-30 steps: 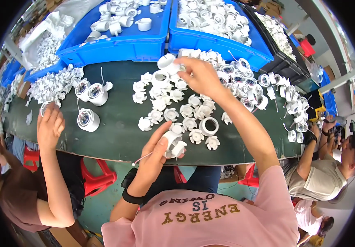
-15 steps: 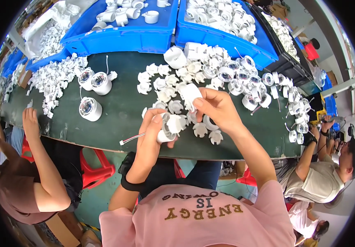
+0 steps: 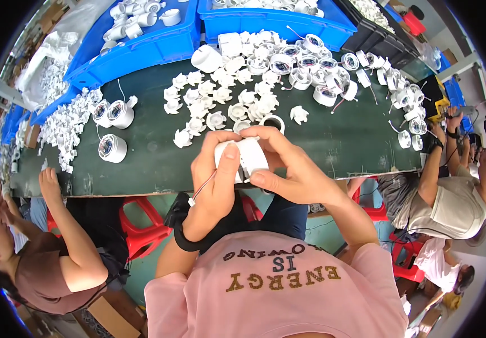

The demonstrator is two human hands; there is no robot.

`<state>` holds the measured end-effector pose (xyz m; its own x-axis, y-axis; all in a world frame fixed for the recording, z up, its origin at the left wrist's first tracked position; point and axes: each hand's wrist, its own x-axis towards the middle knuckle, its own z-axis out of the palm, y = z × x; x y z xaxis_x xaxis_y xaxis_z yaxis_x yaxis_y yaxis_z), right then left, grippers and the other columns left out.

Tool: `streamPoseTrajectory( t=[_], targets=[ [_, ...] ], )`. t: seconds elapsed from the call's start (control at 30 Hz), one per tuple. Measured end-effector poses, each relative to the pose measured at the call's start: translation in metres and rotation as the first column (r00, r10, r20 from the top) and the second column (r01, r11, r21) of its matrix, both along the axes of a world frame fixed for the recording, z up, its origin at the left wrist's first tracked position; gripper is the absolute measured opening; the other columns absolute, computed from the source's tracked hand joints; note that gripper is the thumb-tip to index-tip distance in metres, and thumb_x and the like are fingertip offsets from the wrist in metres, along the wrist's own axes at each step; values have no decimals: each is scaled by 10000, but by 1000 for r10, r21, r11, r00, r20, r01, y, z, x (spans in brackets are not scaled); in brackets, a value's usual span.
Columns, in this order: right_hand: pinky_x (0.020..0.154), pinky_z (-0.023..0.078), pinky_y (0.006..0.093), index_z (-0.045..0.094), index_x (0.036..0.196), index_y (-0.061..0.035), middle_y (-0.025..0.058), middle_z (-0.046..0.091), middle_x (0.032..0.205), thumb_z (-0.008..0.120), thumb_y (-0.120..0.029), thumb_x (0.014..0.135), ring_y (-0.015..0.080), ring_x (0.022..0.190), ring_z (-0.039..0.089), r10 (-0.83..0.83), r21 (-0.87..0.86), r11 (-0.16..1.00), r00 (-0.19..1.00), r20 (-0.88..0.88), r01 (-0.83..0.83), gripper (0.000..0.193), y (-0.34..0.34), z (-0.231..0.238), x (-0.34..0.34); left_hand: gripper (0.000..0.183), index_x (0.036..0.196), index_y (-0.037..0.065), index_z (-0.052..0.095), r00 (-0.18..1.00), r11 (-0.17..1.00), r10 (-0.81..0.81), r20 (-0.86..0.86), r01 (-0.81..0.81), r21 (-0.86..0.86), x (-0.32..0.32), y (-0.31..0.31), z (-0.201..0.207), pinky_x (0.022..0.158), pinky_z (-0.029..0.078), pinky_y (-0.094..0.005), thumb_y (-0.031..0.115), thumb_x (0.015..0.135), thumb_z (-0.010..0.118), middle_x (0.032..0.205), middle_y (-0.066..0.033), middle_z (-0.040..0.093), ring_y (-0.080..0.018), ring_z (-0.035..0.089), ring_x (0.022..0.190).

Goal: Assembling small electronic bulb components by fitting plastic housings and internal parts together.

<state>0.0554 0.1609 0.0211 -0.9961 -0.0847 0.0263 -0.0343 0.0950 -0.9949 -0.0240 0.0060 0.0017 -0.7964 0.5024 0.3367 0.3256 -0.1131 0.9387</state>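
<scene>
In front of my chest, near the table's front edge, both hands press on two white plastic pieces held together. My left hand (image 3: 216,176) grips the white round piece with the wire (image 3: 225,152), its thumb on top; the thin wire lead (image 3: 202,188) hangs out beside the wrist. On the other side, my right hand (image 3: 296,169) is closed on a white cylindrical housing (image 3: 251,156), thumb below and fingers over the top. The join between the pieces is partly covered by my fingers. Just beyond my fingertips lie a white ring (image 3: 272,120) and scattered white claw-edged caps (image 3: 216,120).
Three white cylinders with dark round faces (image 3: 112,147) stand at left, near a heap of small white parts (image 3: 69,127). More wired round units (image 3: 327,84) crowd the right. Blue bins (image 3: 136,59) and a black crate (image 3: 375,42) line the back. A co-worker's hand (image 3: 49,183) rests at left.
My right hand has brought its white housing down against the piece in my left hand; they were apart before. The view has shifted, so the table's contents sit differently in the picture.
</scene>
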Motion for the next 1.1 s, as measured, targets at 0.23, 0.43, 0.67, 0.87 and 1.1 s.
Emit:
streamPoseTrajectory(
  t=[0.23,0.43,0.67,0.87,1.1],
  targets=[
    [787,465,257,387,1284,-21,65,549,1070,615,-195,903,94,927,543,-147,-18,989,989,-7,147,477,-6,-3,18,349,996,-30,532,999,999,-35,5,35,-24,9,-1,-2,581,410,-305,259,968,339,752,-110,579,-159,516,643],
    [643,443,225,413,1221,-15,52,586,913,604,-214,914,54,760,513,-199,119,972,979,-46,204,412,-16,4,23,355,1018,-46,532,974,999,14,-228,-24,-44,15,2,1,617,446,-324,248,938,350,794,-165,588,-236,569,661],
    [546,481,386,353,1244,19,210,606,868,514,-369,919,374,615,611,-173,370,876,919,-355,308,531,-22,-10,29,389,1013,-71,527,961,998,14,-278,-30,-54,22,-2,-4,608,469,-344,266,901,367,815,-191,592,-286,596,668],
    [527,489,428,336,1204,96,222,602,853,525,-307,908,377,600,609,-101,547,784,929,-355,295,535,-31,-18,34,398,1028,-74,525,960,1000,8,-279,-2,21,26,-2,-15,576,480,-352,268,906,363,853,-217,602,-286,624,685],
    [601,480,413,307,1340,0,195,609,854,584,-166,879,354,673,618,-272,402,839,922,-275,367,562,-24,-42,17,311,1076,-4,496,888,975,138,438,-44,-219,2,14,-7,608,459,-297,269,973,388,926,-91,584,-182,558,697]
  ],
)
